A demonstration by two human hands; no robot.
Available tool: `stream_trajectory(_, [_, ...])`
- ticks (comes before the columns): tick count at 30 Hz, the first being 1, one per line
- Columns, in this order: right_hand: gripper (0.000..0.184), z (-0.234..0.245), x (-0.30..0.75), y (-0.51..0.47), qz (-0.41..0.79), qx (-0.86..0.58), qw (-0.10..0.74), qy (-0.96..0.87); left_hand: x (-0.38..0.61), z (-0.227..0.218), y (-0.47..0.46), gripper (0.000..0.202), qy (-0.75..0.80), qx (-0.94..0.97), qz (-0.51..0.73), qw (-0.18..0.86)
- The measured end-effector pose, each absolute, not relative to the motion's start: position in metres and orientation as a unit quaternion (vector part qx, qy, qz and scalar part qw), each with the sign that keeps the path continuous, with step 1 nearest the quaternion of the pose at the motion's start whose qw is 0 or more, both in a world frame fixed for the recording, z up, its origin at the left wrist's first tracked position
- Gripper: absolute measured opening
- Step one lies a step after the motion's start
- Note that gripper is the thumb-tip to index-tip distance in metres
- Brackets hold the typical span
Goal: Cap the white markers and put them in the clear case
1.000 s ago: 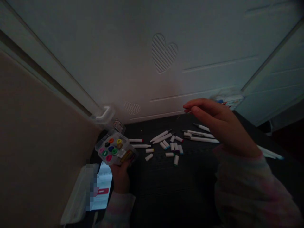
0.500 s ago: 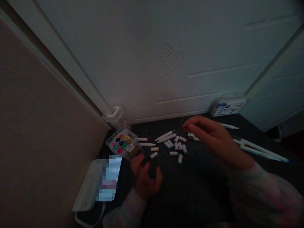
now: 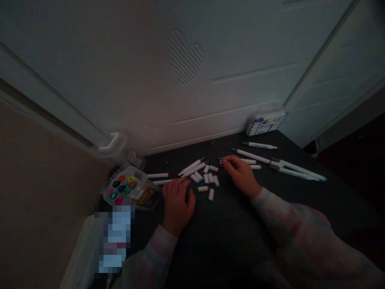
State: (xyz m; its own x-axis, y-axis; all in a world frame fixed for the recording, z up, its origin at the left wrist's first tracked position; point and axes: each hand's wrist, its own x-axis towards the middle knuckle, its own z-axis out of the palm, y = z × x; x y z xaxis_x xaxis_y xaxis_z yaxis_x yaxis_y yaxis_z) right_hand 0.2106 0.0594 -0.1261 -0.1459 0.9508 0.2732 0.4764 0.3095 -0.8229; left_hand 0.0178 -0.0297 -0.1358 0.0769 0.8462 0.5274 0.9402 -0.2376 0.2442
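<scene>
My left hand lies palm down on the dark surface, fingers spread, its tips beside a white marker and a clear box of markers with coloured ends. My right hand rests further right. Its fingers are curled and pinched over a white marker at the edge of a scatter of loose caps and uncapped markers. The light is dim and the pinch itself is hard to make out.
More long white markers lie to the right, and a clear marker pack leans at the base of a white door with a heart relief. A clear lid and a lit screen are at the left.
My left hand let go of the clear box and came down flat on the surface. My right hand dropped from mid-air onto the markers. The view shifted slightly.
</scene>
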Motion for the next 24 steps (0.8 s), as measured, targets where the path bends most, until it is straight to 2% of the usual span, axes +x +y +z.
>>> stream_trajectory(3, [0.018,-0.128,0.207,0.056,0.288,-0.498,0.376,-0.727,0.027,-0.139,-0.032,0.02,-0.582,-0.765,-0.273,0.046])
stream_trajectory(7, [0.019,-0.131,0.202,0.048,0.212,-0.456,0.318,-0.804,0.046,-0.141,-0.039,0.02,-0.53,-0.807,-0.261,0.01])
stream_trajectory(11, [0.018,-0.134,0.192,0.036,0.159,-0.369,0.273,-0.874,0.055,-0.145,-0.04,0.017,-0.503,-0.824,-0.258,0.021])
stream_trajectory(15, [0.017,-0.138,0.186,0.03,0.165,-0.342,0.274,-0.884,0.055,-0.148,-0.038,0.015,-0.491,-0.829,-0.266,0.035])
stream_trajectory(21, [0.017,-0.139,0.194,0.043,0.135,-0.388,0.311,-0.857,0.05,-0.146,-0.036,0.014,-0.485,-0.818,-0.31,-0.005])
stream_trajectory(24, [0.019,-0.133,0.208,0.058,0.078,-0.48,0.252,-0.836,0.048,-0.144,-0.037,0.014,-0.478,-0.813,-0.331,-0.003])
